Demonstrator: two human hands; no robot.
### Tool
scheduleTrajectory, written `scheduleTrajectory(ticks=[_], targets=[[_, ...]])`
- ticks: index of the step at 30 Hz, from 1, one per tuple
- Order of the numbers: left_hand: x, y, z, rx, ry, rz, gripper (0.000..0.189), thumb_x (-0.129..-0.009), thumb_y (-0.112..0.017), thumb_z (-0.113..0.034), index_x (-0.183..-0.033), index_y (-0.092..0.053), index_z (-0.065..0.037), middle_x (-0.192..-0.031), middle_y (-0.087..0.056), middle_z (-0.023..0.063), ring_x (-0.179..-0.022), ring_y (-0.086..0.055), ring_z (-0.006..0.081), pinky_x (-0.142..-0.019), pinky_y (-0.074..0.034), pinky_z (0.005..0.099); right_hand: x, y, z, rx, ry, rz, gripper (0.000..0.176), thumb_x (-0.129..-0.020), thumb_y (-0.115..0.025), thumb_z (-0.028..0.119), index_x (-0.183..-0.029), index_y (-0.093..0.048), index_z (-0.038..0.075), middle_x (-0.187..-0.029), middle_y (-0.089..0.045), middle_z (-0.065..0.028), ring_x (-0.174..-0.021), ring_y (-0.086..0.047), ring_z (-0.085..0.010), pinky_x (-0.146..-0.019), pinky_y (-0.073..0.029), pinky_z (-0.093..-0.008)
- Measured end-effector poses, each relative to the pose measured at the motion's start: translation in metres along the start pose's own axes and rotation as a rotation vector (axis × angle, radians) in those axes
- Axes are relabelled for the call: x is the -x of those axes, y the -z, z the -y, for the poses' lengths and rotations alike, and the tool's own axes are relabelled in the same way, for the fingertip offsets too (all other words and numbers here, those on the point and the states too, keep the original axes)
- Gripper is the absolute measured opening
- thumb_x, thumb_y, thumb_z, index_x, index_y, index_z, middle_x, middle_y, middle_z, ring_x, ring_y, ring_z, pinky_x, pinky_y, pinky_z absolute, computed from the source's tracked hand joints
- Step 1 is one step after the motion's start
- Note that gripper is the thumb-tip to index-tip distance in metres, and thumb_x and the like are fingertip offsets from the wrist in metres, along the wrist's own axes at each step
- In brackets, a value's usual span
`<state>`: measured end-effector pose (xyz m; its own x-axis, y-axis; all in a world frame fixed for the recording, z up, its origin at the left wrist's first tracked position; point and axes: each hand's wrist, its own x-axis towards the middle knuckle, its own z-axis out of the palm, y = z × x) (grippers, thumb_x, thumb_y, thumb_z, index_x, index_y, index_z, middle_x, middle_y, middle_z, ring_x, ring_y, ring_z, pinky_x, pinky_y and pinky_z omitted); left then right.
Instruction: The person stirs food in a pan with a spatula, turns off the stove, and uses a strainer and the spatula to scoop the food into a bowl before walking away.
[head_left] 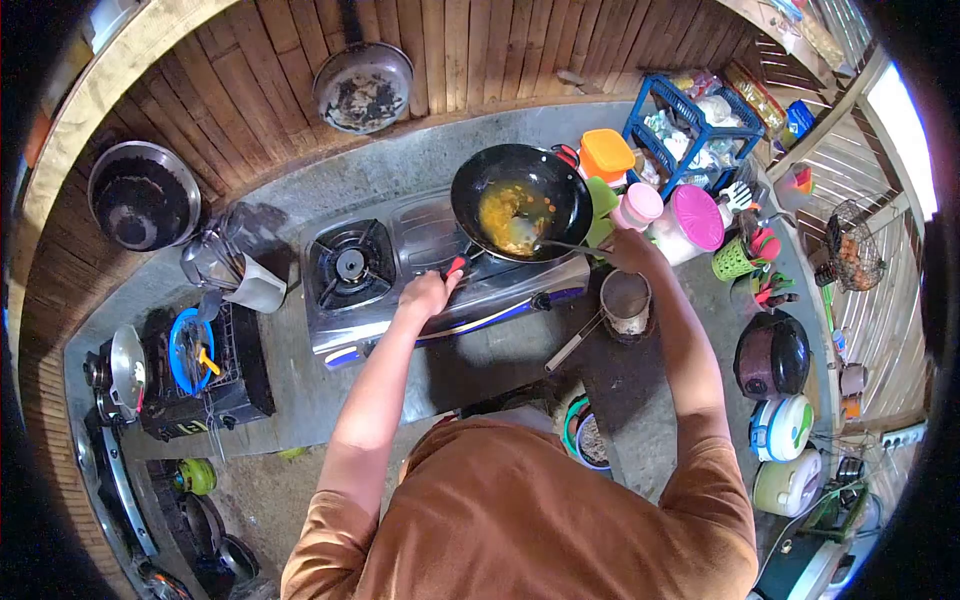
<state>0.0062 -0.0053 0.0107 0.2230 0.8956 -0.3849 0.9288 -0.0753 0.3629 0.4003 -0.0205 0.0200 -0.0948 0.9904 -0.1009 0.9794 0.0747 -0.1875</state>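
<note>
A black wok [475, 180] stands on the right burner of the gas stove [430, 315]. Inside it, a yellow-orange mixture [500, 212] lies in shiny liquid with small reddish bits. My left hand [428, 295] is closed around the wok's red-and-black handle [457, 265] at the front. At the wok's right, my right hand [630, 250] grips a spatula [565, 245] by its handle. The spatula's far end dips into the mixture, so its exact shape is partly hidden. A strainer [625, 295] with a long handle rests on a container just below my right hand.
The left burner [350, 264] has nothing on it. Right of the wok are a green lid [600, 205], an orange-lidded container [606, 153], a pink-lidded jar [697, 218] and a blue rack [690, 125]. A rice cooker [772, 355] stands farther right.
</note>
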Motion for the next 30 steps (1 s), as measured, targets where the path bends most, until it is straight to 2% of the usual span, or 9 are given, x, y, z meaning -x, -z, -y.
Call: scheduleTrajectory(ticks=[1,6,8,10,13,16,23,25,30], targets=[[-0.001,0.000,0.000,0.002,0.004,0.006,0.070,-0.086,-0.028,-0.059,-0.103,-0.058,0.002,-0.103,-0.057,0.0246,-0.102,-0.054,0.0362,-0.088,-0.042,0.0426,-0.002,-0.002,0.003,0.098,0.038,0.097,0.040,-0.066,-0.053,0.003,-0.102,-0.064,0.015,-0.092,-0.063,-0.0162,-0.086,-0.060,-0.0307,-0.081,-0.047,-0.0383],[-0.002,-0.001,0.003,0.034,-0.055,-0.003,0.076,-0.085,-0.028,-0.061,-0.101,-0.055,0.009,-0.101,-0.056,0.0299,-0.100,-0.053,0.0395,-0.087,-0.042,0.0439,0.014,0.059,0.071,-0.163,0.010,0.249,0.040,-0.067,-0.054,0.004,-0.104,-0.064,0.016,-0.094,-0.062,-0.0170,-0.085,-0.060,-0.0306,-0.078,-0.047,-0.0365],[0.000,0.002,0.000,0.004,0.006,0.025,0.070,-0.086,-0.029,-0.059,-0.102,-0.059,0.002,-0.104,-0.057,0.0248,-0.103,-0.053,0.0360,-0.088,-0.042,0.0423,0.011,0.055,0.070,-0.181,-0.020,0.247,0.039,-0.068,-0.055,0.004,-0.104,-0.064,0.015,-0.095,-0.062,-0.0174,-0.085,-0.060,-0.0305,-0.077,-0.047,-0.0361],[0.001,0.004,-0.001,0.007,0.007,0.026,0.070,-0.086,-0.029,-0.059,-0.102,-0.059,0.002,-0.103,-0.057,0.0247,-0.102,-0.053,0.0361,-0.088,-0.042,0.0423,0.001,0.033,0.051,-0.055,0.065,-0.060,0.038,-0.069,-0.052,0.003,-0.104,-0.064,0.014,-0.090,-0.062,-0.0187,-0.082,-0.061,-0.0312,-0.073,-0.048,-0.0380],[-0.003,0.000,0.002,0.005,0.007,0.016,0.070,-0.086,-0.030,-0.059,-0.101,-0.059,0.002,-0.103,-0.058,0.0246,-0.102,-0.054,0.0363,-0.088,-0.042,0.0423,-0.012,0.014,0.033,-0.047,-0.037,-0.195,0.021,-0.074,-0.049,0.010,-0.091,-0.061,0.007,-0.074,-0.059,-0.0218,-0.072,-0.060,-0.0382,-0.064,-0.048,-0.0456],[0.000,0.003,0.002,0.021,-0.015,0.015,0.073,-0.085,-0.030,-0.060,-0.101,-0.057,0.006,-0.101,-0.057,0.0271,-0.100,-0.054,0.0380,-0.087,-0.042,0.0430,-0.012,0.017,0.034,0.037,-0.132,-0.316,0.019,-0.079,-0.045,0.014,-0.090,-0.057,0.004,-0.074,-0.059,-0.0226,-0.071,-0.060,-0.0395,-0.060,-0.048,-0.0472],[-0.006,-0.003,0.007,0.046,-0.059,-0.004,0.070,-0.086,-0.031,-0.058,-0.107,-0.053,0.006,-0.104,-0.055,0.0289,-0.101,-0.052,0.0395,-0.087,-0.041,0.0436,-0.028,0.003,0.025,0.122,-0.153,-0.295,0.021,-0.081,-0.042,0.013,-0.089,-0.057,0.002,-0.078,-0.061,-0.0222,-0.070,-0.061,-0.0389,-0.056,-0.049,-0.0476],[-0.004,0.000,0.005,0.043,-0.044,0.010,0.070,-0.086,-0.031,-0.058,-0.108,-0.053,0.005,-0.105,-0.054,0.0287,-0.101,-0.052,0.0392,-0.088,-0.041,0.0437,-0.030,0.007,0.034,0.135,-0.244,-0.119,0.026,-0.073,-0.045,0.005,-0.093,-0.062,0.005,-0.081,-0.062,-0.0226,-0.075,-0.062,-0.0355,-0.064,-0.050,-0.0437],[-0.004,0.000,0.006,0.042,-0.030,0.014,0.071,-0.086,-0.030,-0.058,-0.108,-0.053,0.006,-0.104,-0.055,0.0286,-0.101,-0.053,0.0387,-0.087,-0.041,0.0437,-0.032,-0.012,0.036,0.046,-0.149,-0.131,0.032,-0.073,-0.046,0.004,-0.099,-0.063,0.010,-0.085,-0.063,-0.0190,-0.081,-0.062,-0.0330,-0.072,-0.049,-0.0420]])
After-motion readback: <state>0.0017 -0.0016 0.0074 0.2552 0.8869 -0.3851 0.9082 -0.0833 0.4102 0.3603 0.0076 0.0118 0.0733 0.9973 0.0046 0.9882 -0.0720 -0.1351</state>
